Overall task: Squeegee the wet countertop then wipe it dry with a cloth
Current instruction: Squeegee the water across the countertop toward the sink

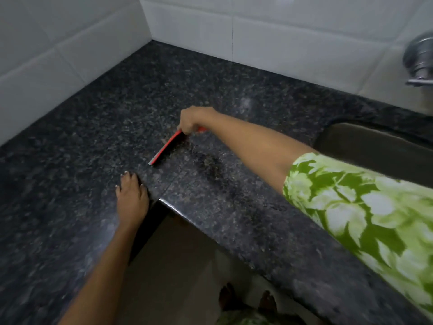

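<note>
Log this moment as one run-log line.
phase: squeegee pass | right hand: grip shut on red squeegee, blade on granite countertop | left hand: flat on countertop, open | cloth: not in view

Squeegee (166, 146) handle mostly hidden inside right hand (195, 119); only a red bit shows past the fist. Tap (419, 62) cut off by right edge, blurred. Sink (375, 151) partly behind green sleeve (365, 207). Feet (248, 301) dim, blurred at btm.
</note>
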